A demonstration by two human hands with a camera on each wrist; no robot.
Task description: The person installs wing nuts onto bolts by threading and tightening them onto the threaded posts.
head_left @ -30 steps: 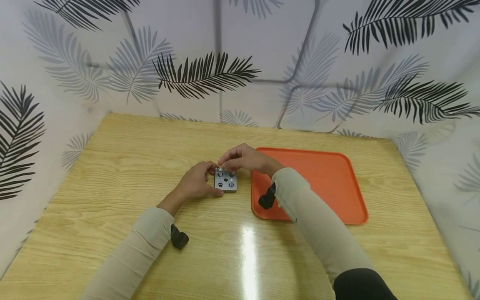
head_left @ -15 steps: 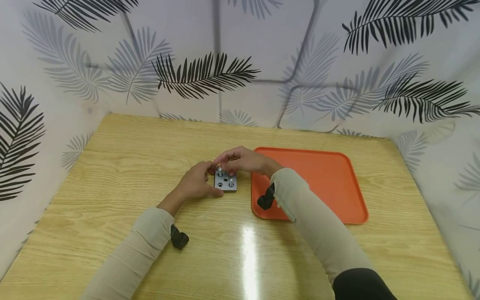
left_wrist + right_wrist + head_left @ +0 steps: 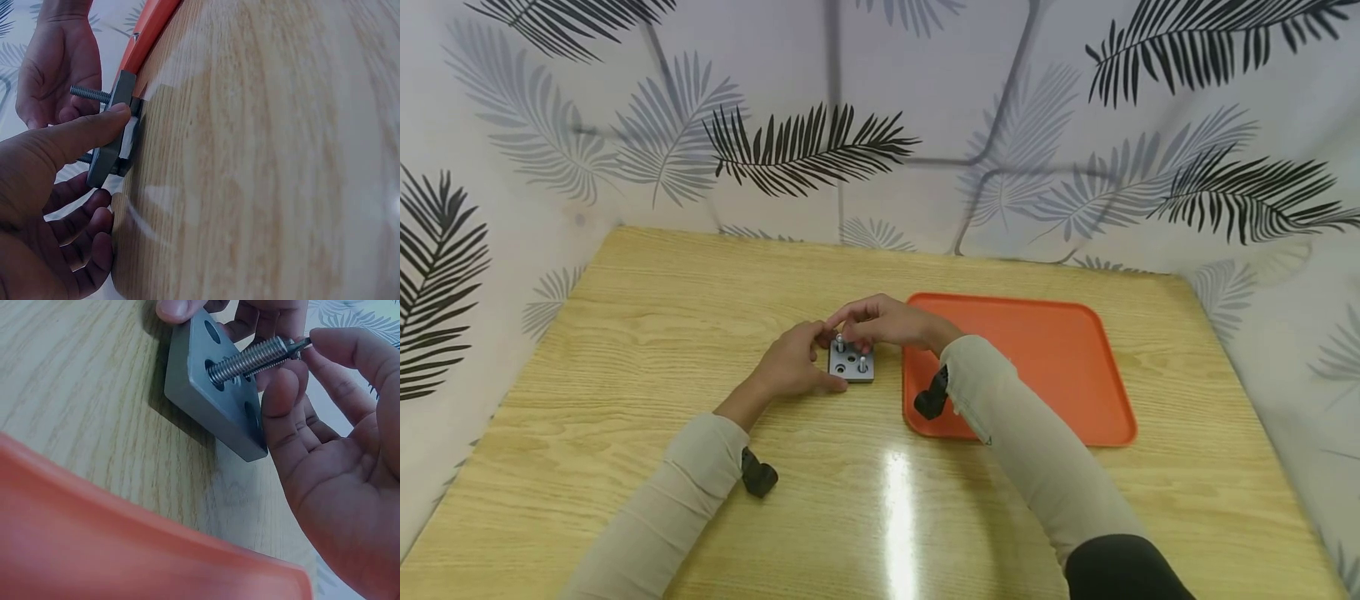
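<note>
A grey metal plate (image 3: 852, 370) with several round holes stands slightly raised off the wooden table, on dark pieces beneath it. Two threaded bolts stick up through it, a near bolt (image 3: 862, 365) and a far bolt (image 3: 840, 343). My left hand (image 3: 793, 362) holds the plate by its edges from the left, thumb at the near edge. From the right, my right hand (image 3: 895, 321) pinches at the top of the far bolt with index finger and thumb. In the right wrist view, the near bolt (image 3: 250, 360) partly hides that bolt's end, so small details there are unclear.
An orange tray (image 3: 1045, 367) lies right of the plate, under my right forearm. The wooden table (image 3: 700, 275) meets a leaf-patterned cloth (image 3: 925, 108) at the back. A black wrist camera (image 3: 931, 400) hangs over the tray's left side.
My right hand's fingers have shifted slightly left and down around the far bolt's top. The left hand and the plate have stayed in place.
</note>
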